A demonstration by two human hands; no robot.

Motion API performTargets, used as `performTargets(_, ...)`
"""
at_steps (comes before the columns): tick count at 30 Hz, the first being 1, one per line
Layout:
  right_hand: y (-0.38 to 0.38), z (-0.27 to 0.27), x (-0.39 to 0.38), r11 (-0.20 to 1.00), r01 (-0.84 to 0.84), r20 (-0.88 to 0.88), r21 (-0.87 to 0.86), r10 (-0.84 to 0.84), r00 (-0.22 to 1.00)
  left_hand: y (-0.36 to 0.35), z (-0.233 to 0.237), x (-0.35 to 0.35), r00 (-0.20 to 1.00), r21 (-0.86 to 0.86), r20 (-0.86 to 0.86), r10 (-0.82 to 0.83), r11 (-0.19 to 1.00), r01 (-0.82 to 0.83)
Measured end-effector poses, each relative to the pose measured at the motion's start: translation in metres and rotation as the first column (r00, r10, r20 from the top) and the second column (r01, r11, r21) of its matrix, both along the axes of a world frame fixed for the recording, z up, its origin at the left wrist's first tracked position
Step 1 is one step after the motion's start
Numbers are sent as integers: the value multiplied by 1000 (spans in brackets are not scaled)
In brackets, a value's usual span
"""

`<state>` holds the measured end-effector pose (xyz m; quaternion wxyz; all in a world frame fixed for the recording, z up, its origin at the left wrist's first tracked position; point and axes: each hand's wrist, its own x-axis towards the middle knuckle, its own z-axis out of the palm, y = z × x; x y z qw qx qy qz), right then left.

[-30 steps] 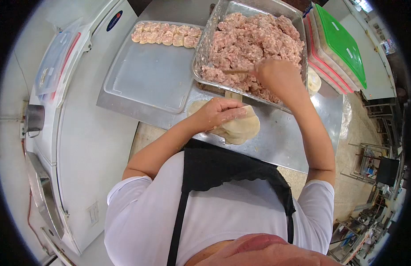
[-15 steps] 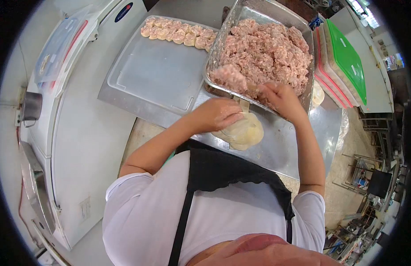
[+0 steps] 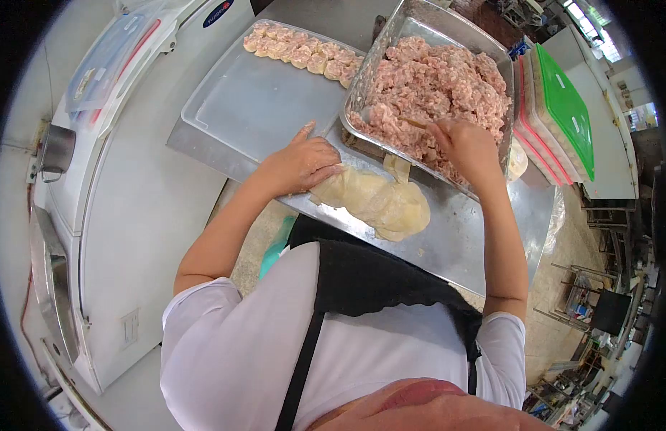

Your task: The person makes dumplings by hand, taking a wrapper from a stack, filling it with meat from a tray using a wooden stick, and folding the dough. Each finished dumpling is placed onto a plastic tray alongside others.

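Head view, one frame.

Left hand (image 3: 300, 161): grip open, fingers spread flat, thumb pointing toward the far side. It has hold of nothing. The fingertips rest on the left end of the dough wrappers (image 3: 376, 205).

Dough wrappers: pale yellow, thin, round, matt surface. They lie as a fanned, overlapping stack slanting from the left hand toward the near right, flat on the steel bench (image 3: 455, 237), just near of the metal tray (image 3: 367, 72). One loose wrapper at the far edge of the stack is curled up against the tray wall.

Right hand (image 3: 466, 147): grip closed round a flat stick (image 3: 408, 122), knuckles over the near rim of the metal tray. The far end of the stick lies in the minced meat (image 3: 448, 79), with a lump on it (exact amount not resolvable).

Minced meat: pink, coarse, lumpy, filling most of the metal tray; the far left corner of the tray shows bare metal.

Surroundings: clear plastic tray (image 3: 254, 108) left of the metal tray, with a row of filled dumplings (image 3: 304, 54) along its far edge. Stacked containers with a green lid (image 3: 563, 108) at far right. White freezer (image 3: 131, 187) on the left, beside the bench.
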<state>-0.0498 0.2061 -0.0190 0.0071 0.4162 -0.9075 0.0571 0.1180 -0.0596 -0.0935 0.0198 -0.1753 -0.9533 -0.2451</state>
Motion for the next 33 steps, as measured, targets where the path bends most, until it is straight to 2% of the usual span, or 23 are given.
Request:
performTargets(1,-7,1,3,997,-12,-127,80,22,992,-1,1,1,1000,0,2,2,1000,-2)
performTargets(5,-14,-5,30,993,-37,-19,113,39,999,0,2,2,998,1,-30,56,998,-56)
performTargets(7,0,-13,16,993,-50,165,-109,68,984,2,6,0,994,-3,-31,103,995,-103)
performTargets(11,-5,5,7,994,8,79,-113,1,997,3,-4,-5,986,-23,-81,145,989,-147)
performTargets(13,-15,3,11,985,31,-28,168,-27,999,4,-7,-4,984,28,-80,159,987,-158)
performTargets(14,-21,1,21,987,-45,24,157,42,999,4,-8,-3,985,26,-85,151,988,-149)
performTargets(15,-17,-2,23,987,-37,22,155,34,999,3,-8,0,982,27,-87,167,986,-165)
performTargets(17,-4,-10,25,998,-20,166,-57,29,986,2,-8,5,981,29,-84,177,984,-175)
performTargets(18,6,-12,19,980,-19,298,-200,79,951,3,-4,6,977,8,-86,194,981,-194)
performTargets(20,25,-8,10,970,60,305,-237,15,952,8,1,9,974,-8,-91,208,978,-209)
performTargets(22,37,6,5,951,143,312,-274,-52,949,13,4,12,897,51,-379,230,972,-228)
performTargets(24,44,26,-1,984,98,57,-150,-90,994,30,4,20,933,65,-319,167,986,-154)
performTargets(25,46,25,0,983,108,61,-150,-100,993,41,3,24,959,85,-261,112,992,-93)
performTargets(27,41,19,7,988,37,-64,150,-28,998,60,-5,26,946,78,-302,115,992,-96)
performTargets(28,34,10,17,972,21,-37,233,-13,999,65,-11,27,931,72,-344,126,992,-107)
performTargets(29,35,6,23,972,28,-38,233,-20,999,63,-19,24,931,72,-344,119,992,-100)
performTargets(31,39,0,29,987,24,8,156,-25,1000,58,-24,12,974,117,-186,133,987,-113)
performTargets(32,48,-5,24,1000,-6,63,30,5,998,60,-27,8,974,117,-188,129,987,-108)
performTargets(33,55,-4,20,1000,0,60,28,-1,998,66,-16,1,971,221,-207,117,973,-70)
